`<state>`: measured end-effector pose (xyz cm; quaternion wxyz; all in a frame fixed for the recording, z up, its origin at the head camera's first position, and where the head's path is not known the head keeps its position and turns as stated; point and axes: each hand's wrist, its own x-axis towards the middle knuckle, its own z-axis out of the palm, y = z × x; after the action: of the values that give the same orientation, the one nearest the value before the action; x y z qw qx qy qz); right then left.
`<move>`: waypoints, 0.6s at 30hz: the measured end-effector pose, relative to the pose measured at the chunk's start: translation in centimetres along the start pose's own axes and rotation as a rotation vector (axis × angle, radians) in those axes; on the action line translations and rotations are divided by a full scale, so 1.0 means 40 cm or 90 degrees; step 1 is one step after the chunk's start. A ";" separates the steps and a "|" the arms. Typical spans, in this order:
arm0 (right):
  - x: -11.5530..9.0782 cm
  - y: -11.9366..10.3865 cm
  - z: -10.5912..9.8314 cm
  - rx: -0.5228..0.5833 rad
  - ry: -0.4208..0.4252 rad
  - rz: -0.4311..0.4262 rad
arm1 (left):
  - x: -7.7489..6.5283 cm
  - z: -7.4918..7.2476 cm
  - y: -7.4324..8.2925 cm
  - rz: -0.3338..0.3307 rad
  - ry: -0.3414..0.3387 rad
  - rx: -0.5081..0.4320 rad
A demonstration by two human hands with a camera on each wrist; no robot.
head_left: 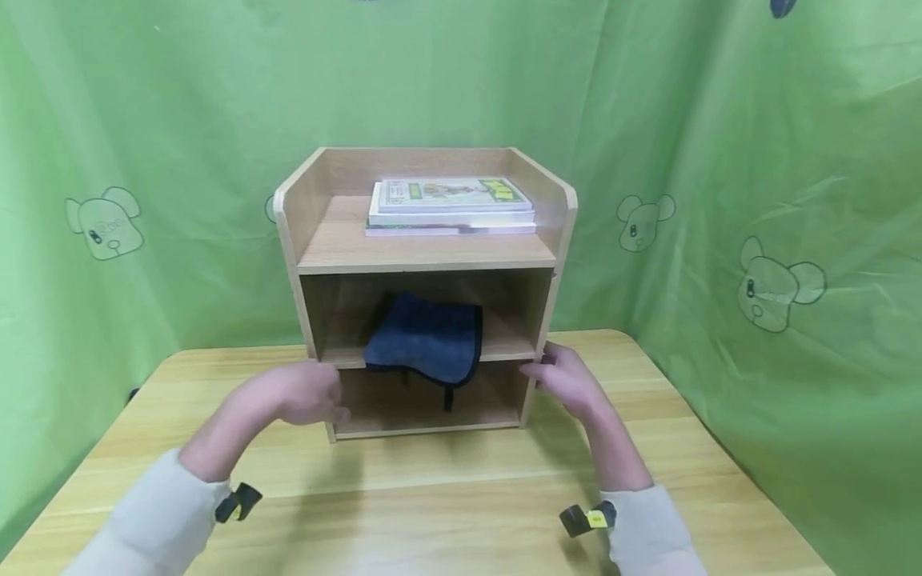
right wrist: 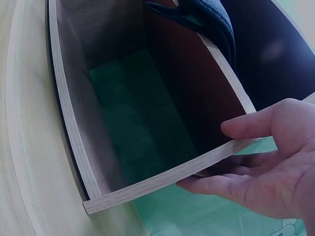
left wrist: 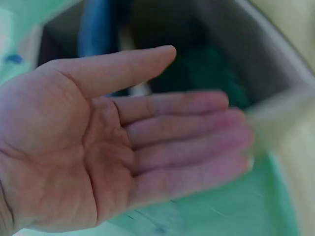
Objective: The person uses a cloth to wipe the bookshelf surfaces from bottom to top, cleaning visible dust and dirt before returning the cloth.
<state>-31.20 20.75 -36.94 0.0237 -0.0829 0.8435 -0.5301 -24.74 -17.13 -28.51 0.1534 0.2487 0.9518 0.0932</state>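
Note:
A small wooden shelf unit point(head_left: 426, 265) stands on the table, facing me. My right hand point(head_left: 569, 380) grips its right side panel at middle-board height. In the right wrist view the thumb point(right wrist: 248, 127) lies on the inner side and the fingers point(right wrist: 216, 186) on the outer side of that panel. My left hand point(head_left: 306, 392) is at the unit's lower left edge; in the left wrist view its palm point(left wrist: 108, 147) faces the camera, fingers straight and holding nothing. A dark blue cloth point(head_left: 425, 336) with black edging lies on the middle board, drooping over its front.
Several thin books point(head_left: 452, 206) lie stacked on the unit's top board. The light wooden table point(head_left: 446, 504) has rounded far corners. Green curtains point(head_left: 461, 80) printed with bear heads hang behind and at both sides.

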 end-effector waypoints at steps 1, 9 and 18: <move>0.000 -0.001 -0.001 0.001 0.002 0.001 | 0.000 -0.009 0.024 0.027 0.021 -0.001; -0.008 -0.003 0.001 0.013 0.002 0.003 | 0.070 -0.047 0.199 0.081 0.344 0.026; -0.012 -0.005 0.001 0.019 0.005 -0.008 | 0.223 0.030 0.286 -0.057 0.509 0.281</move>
<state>-30.70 20.70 -36.79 0.0181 -0.0856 0.8352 -0.5429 -26.64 -2.71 -28.94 -0.2789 0.1787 0.9431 -0.0295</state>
